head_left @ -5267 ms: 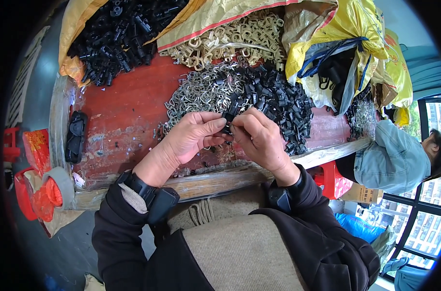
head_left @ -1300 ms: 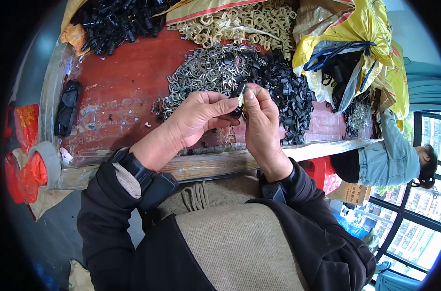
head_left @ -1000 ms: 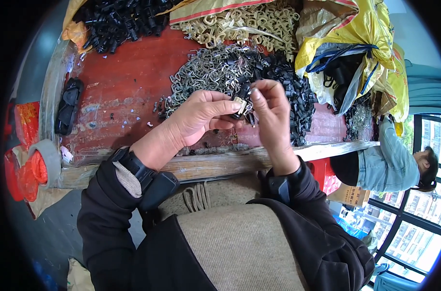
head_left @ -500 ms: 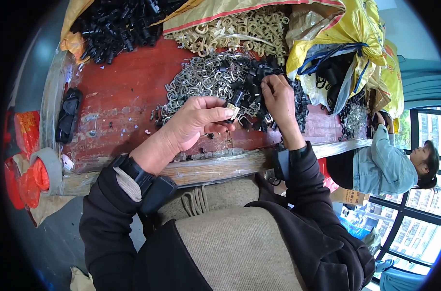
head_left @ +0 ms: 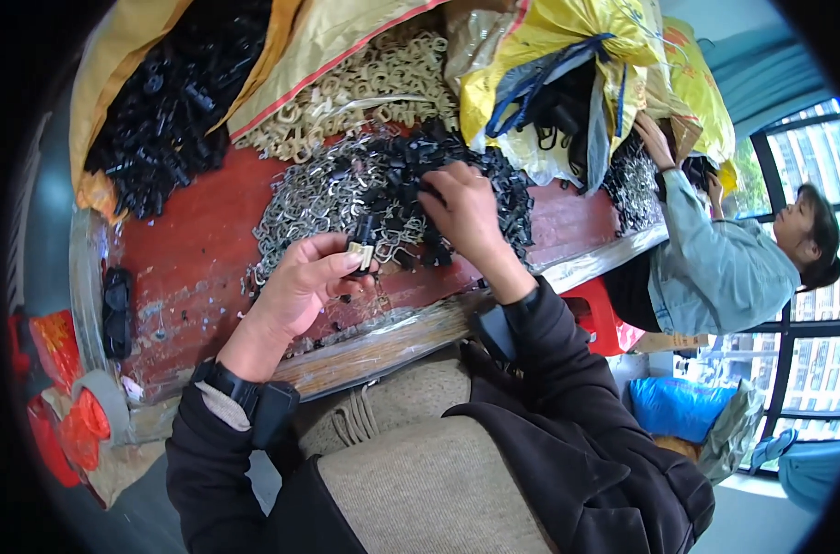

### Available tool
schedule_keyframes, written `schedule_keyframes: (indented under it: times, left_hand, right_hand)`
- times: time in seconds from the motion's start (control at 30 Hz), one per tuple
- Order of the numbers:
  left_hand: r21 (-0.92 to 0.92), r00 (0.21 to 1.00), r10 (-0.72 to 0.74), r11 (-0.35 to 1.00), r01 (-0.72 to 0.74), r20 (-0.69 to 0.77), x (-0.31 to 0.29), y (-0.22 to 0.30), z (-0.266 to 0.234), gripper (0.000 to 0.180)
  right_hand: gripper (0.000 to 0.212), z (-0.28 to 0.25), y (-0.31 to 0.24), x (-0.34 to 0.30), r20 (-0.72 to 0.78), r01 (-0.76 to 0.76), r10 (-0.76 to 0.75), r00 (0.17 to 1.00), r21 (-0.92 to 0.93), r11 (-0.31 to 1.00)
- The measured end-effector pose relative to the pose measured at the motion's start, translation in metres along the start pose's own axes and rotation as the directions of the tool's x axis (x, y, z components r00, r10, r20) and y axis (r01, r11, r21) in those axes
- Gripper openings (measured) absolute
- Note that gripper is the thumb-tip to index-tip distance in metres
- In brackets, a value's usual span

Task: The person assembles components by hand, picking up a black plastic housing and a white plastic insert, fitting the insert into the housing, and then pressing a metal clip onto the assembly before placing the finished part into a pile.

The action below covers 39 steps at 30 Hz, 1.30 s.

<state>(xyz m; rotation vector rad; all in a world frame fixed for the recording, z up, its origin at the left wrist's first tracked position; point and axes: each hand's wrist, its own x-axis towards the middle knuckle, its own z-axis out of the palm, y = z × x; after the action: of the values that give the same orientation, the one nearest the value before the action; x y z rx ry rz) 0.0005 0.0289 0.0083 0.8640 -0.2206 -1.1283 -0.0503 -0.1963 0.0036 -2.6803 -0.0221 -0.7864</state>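
Observation:
Pinched in my left hand (head_left: 302, 279) is a small black cylindrical part (head_left: 366, 227) with a cream plastic clip (head_left: 359, 251) around its lower end. It stands roughly upright between thumb and fingers, above the table's near side. My right hand (head_left: 466, 210) reaches into a heap of small black plastic pieces (head_left: 508, 189), fingers curled down. Its fingertips are partly hidden, so whatever they grip does not show. Left of that heap, and mixed into it, lies a pile of silvery metal clips (head_left: 300, 203).
Cream plastic rings (head_left: 346, 88) spill from a sack behind the clips. Black tubular parts (head_left: 166, 120) fill an orange-edged sack at far left. A yellow bag (head_left: 614, 51) stands at the back right. A co-worker (head_left: 725, 268) reaches toward the table's right end. A wooden edge (head_left: 383, 355) borders the red tabletop.
The view has turned and shifted, so the table sits differently in it. My left hand still holds the black part with the clip; my right hand stays at the black heap. The co-worker's arm has risen.

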Motion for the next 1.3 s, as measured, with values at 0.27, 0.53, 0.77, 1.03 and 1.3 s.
schedule_keyframes:
  times: [0.27, 0.53, 0.77, 1.03, 1.3]
  left_hand:
    - [0.020, 1.000, -0.004, 1.000, 0.005, -0.012, -0.002, 0.002, -0.001, 0.021]
    - [0.056, 1.000, 0.002, 0.998, -0.002, -0.006, 0.001, 0.000, 0.003, 0.025]
    - [-0.004, 0.990, 0.068, 0.998, -0.069, -0.123, 0.007, -0.006, 0.002, 0.025]
    - [0.006, 0.989, 0.001, 1.000, 0.000, -0.149, 0.027, -0.024, 0.042, 0.024]
    - [-0.012, 0.992, -0.064, 0.998, 0.064, -0.108, 0.065, -0.043, 0.063, 0.023]
  right_hand:
    - [0.012, 0.001, 0.001, 0.000, 0.053, -0.031, 0.035, 0.998, -0.066, 0.997]
    - [0.007, -0.018, -0.009, -0.011, -0.014, -0.342, 0.382, 0.924, 0.417, 0.842]
    - [0.012, -0.034, 0.001, -0.027, -0.022, -0.291, 0.349, 0.937, 0.506, 0.812]
    - [0.019, -0.033, 0.024, -0.050, -0.016, -0.289, 0.367, 0.930, 0.585, 0.758]
    - [0.025, -0.064, 0.028, -0.064, 0.282, -0.420, 0.481, 0.830, 0.884, 0.207]
